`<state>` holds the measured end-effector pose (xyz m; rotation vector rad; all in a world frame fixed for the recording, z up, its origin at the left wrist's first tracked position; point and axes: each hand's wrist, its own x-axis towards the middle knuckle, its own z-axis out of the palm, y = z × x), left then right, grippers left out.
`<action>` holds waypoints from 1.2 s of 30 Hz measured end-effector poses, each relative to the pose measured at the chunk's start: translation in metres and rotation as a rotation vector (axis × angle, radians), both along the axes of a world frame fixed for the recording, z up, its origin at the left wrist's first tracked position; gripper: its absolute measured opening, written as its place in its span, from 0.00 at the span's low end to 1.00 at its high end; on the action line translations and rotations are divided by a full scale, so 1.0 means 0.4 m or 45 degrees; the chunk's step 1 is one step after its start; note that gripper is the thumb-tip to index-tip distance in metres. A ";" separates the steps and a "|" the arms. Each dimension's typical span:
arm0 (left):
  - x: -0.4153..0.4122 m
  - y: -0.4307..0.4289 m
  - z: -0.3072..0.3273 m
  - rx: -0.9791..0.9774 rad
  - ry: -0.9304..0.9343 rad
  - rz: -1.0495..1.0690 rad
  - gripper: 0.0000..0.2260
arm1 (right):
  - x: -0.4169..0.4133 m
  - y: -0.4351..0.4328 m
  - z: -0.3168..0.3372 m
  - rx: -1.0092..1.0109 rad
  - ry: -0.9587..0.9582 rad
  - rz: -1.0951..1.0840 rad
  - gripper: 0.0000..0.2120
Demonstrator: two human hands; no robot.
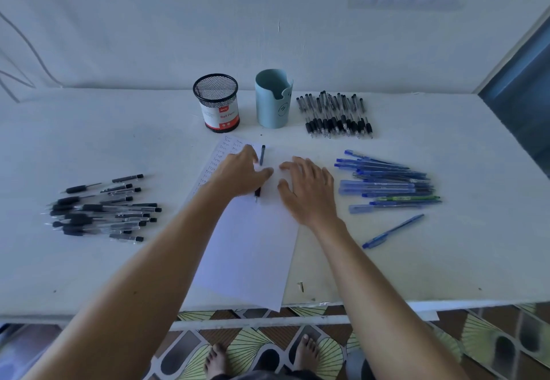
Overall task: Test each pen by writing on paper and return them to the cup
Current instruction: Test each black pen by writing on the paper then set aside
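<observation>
- Light is dim, cool, bluish, flat over my table.
- Shadows are faint, soft.
- My paper is the brightest patch.
- Edges bow; detail is slightly soft.

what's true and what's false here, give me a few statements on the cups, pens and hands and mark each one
1. The mesh cup stands left of the blue cup. True.
2. Pens stick out of the blue cup. False: no pen shows above either cup's rim.
3. The right hand grips a pen. False: it lies open with fingers spread and holds nothing.
4. The paper has writing near its far left corner. True.
5. A dark pen lies on the paper, partly under the left hand. True.
</observation>
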<state>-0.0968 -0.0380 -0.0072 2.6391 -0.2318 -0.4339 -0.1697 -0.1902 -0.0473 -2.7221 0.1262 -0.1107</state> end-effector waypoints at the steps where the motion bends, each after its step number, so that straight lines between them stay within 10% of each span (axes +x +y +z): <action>1: 0.006 0.010 0.000 -0.045 0.027 0.009 0.19 | 0.002 0.000 0.000 0.018 -0.001 -0.013 0.21; 8: 0.042 0.103 -0.050 0.004 -0.552 0.191 0.14 | 0.046 0.039 0.027 0.128 -0.029 -0.288 0.20; 36: 0.043 0.123 -0.104 0.227 -0.490 0.055 0.22 | 0.259 -0.182 0.123 0.341 -0.249 -0.732 0.07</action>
